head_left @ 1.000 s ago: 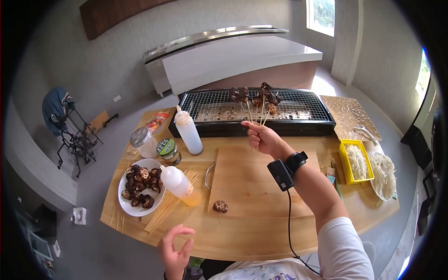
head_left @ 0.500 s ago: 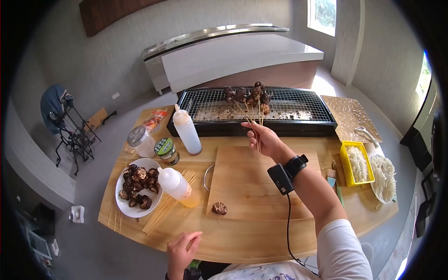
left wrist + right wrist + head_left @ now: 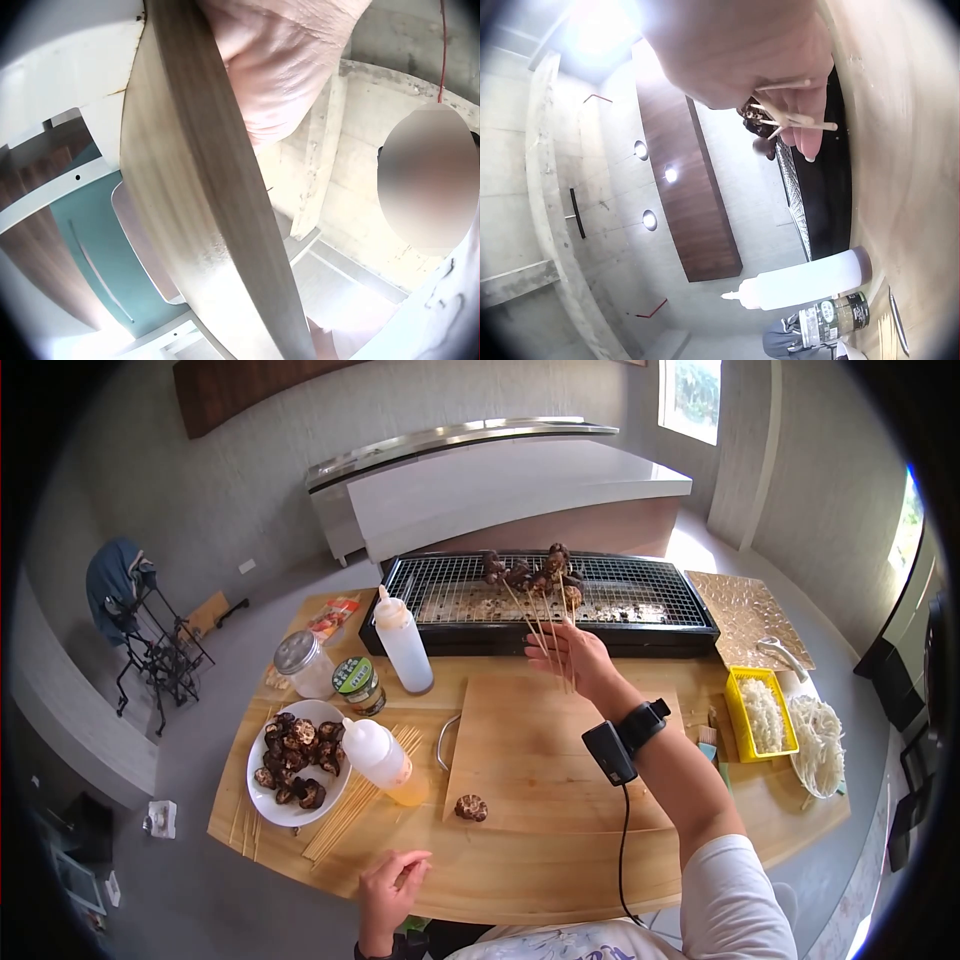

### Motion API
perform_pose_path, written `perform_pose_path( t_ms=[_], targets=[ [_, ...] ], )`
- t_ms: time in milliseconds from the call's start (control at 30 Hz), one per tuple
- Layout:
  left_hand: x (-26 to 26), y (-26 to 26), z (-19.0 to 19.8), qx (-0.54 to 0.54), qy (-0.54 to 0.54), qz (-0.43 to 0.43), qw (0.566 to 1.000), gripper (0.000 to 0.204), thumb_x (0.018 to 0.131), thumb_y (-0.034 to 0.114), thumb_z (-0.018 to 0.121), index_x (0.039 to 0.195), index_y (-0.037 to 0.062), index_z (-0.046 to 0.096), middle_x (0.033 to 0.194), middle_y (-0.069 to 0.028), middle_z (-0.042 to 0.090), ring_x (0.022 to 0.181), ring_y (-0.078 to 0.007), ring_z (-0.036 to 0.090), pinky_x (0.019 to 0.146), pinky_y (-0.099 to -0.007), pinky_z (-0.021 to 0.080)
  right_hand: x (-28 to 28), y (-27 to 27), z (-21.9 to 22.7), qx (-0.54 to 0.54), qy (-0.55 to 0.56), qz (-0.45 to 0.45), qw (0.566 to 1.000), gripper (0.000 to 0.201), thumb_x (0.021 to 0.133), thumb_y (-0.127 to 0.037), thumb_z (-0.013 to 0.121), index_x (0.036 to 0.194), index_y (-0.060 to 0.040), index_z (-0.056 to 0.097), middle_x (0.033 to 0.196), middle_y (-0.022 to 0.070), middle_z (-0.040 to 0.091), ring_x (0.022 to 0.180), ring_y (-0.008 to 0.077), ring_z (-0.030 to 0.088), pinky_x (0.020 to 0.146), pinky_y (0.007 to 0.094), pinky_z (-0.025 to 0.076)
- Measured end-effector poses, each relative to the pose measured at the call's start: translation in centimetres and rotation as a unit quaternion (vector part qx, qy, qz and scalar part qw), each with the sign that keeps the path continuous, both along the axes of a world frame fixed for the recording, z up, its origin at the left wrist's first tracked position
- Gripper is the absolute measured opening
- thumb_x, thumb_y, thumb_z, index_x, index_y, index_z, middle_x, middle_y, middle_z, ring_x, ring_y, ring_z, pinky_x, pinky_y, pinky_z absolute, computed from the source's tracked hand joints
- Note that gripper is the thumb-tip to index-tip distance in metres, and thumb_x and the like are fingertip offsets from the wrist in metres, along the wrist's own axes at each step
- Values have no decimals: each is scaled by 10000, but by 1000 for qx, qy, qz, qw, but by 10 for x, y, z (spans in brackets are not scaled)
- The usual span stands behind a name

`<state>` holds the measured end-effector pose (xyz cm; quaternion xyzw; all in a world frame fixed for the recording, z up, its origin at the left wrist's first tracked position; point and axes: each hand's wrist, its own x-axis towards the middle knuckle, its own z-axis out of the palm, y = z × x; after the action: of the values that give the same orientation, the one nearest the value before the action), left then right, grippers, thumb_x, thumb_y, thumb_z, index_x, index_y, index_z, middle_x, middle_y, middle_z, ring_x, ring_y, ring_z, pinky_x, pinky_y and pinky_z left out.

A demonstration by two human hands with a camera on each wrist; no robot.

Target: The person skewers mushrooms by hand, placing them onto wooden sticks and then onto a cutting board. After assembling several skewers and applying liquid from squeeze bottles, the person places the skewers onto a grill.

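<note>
My right hand [image 3: 578, 663] is at the grill's front edge, palm up with its fingers fairly straight. Several bamboo skewers [image 3: 540, 632] lie across those fingers, their blunt ends [image 3: 821, 126] jutting past them in the right wrist view. Dark shiitake mushrooms [image 3: 556, 564] on the skewers' far ends sit over the wire mesh of the black grill [image 3: 450, 585]. At the table's near edge, my left hand [image 3: 390, 890] rests with loosely bent fingers and holds nothing. One mushroom [image 3: 471, 807] lies on the cutting board [image 3: 560, 750] between the hands.
On the left stand a white bowl [image 3: 262, 785] of mushrooms, loose skewers [image 3: 335, 830], two squeeze bottles [image 3: 405, 650], a glass jar [image 3: 305, 665] and a green-lidded jar [image 3: 360, 685]. A yellow basket [image 3: 737, 710] and a plate of white strands [image 3: 822, 745] are at right.
The right hand has gone from pinching the skewers to lying palm up beneath them with its fingers opened. The mushrooms have come down onto the grill. The left hand moved slightly right, then settled.
</note>
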<state>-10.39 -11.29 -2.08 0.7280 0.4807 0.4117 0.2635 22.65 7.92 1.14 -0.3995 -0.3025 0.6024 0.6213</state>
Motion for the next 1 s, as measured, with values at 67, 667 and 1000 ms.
perform_pose_path(
  t_ms=[67,667,1000],
  targets=[
    [0,0,-2,10,-2,1,1000,95,763,17,608,856,33,625,680,-69,614,612,-168,605,550,-256,463,6,-1,1,-6,-4,0,1000,400,943,-277,356,1144,55,453,1026,175,582,885,279,613,729,371,548],
    [-1,-1,1,12,4,-2,1000,99,761,21,610,856,44,625,680,-64,615,611,-174,599,550,-263,460,41,-9,8,-16,-106,-57,993,217,912,-149,407,1015,7,517,1030,154,596,927,247,605,776,362,524],
    [0,-1,0,13,-4,0,1000,94,759,13,608,848,35,623,699,-73,618,617,-178,605,560,-265,467,52,-15,9,-38,-129,25,991,313,926,-188,395,1093,62,482,996,193,607,846,270,630,752,351,539]
  ],
)
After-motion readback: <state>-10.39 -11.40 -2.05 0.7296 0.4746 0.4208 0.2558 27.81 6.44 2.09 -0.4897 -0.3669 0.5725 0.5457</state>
